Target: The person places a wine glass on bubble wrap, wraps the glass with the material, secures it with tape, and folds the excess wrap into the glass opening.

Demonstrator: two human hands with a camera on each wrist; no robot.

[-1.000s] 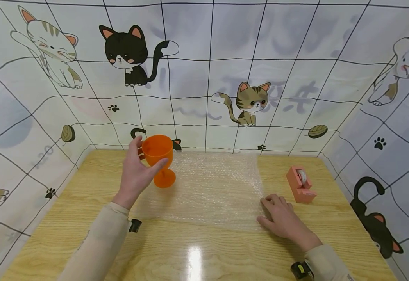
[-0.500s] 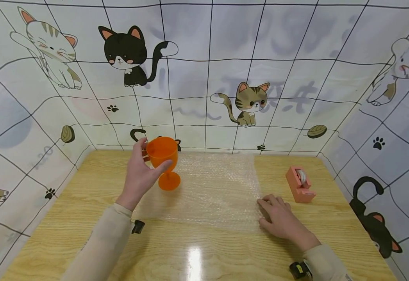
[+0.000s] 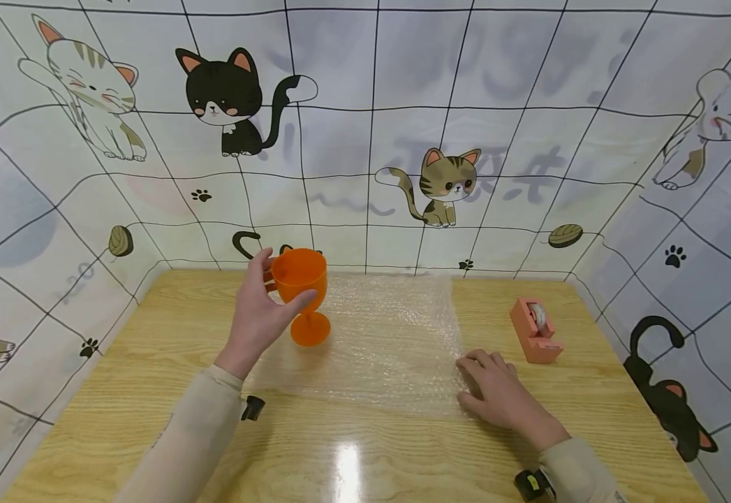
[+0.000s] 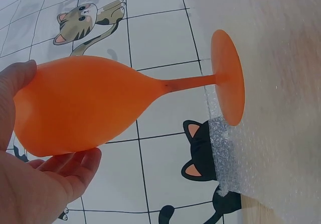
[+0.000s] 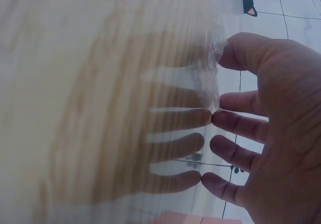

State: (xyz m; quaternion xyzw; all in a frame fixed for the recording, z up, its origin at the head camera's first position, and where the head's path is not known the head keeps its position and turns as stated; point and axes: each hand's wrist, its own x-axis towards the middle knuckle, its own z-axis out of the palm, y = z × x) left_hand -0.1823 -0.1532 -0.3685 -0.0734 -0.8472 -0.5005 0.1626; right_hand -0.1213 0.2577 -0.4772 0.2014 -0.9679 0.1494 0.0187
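Observation:
My left hand (image 3: 256,307) grips an orange plastic goblet (image 3: 300,276) round its bowl, thumb on the near side and fingers behind. Mouth up, the goblet is over the left part of a clear bubble wrap sheet (image 3: 390,342) spread flat on the table. In the left wrist view, the goblet's stem and round foot (image 4: 228,78) show fully; whether the foot touches the sheet I cannot tell. My right hand (image 3: 497,391) rests at the sheet's right edge. The right wrist view shows its spread fingertips (image 5: 225,146) down on the table and the thumb by the crinkled wrap edge (image 5: 213,68).
A pink tape dispenser (image 3: 536,332) with a roll of tape stands to the right, beyond my right hand. The wooden table (image 3: 415,461) is enclosed at the back and sides by a cat-printed cloth (image 3: 340,140). Light glares off the table's near part.
The left hand has carried the goblet rightward and slightly nearer, further over the bubble wrap. The right hand has shifted slightly left along with the sheet's right edge.

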